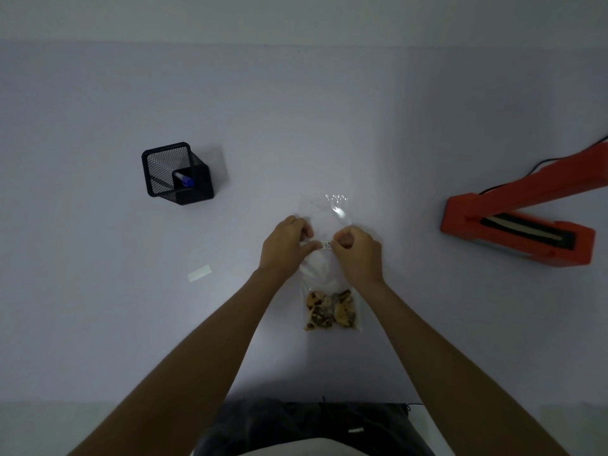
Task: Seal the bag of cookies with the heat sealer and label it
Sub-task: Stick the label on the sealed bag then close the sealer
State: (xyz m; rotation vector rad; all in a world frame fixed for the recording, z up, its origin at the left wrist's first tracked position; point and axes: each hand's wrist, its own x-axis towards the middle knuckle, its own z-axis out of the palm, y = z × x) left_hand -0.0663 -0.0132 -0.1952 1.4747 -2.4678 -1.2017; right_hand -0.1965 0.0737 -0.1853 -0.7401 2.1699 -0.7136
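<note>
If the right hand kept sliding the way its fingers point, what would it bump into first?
The right hand points leftward across the bag, along the small label both hands pinch. It would probably meet the left hand first, though depth is unclear.

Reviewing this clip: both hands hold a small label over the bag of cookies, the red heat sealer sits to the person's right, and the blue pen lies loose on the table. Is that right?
Not quite. The blue pen is not loose on the table; it stands inside the black mesh holder, as the head view shows. The rest holds: left hand and right hand pinch the small label over the bag of cookies, and the red heat sealer sits to the right.
</note>
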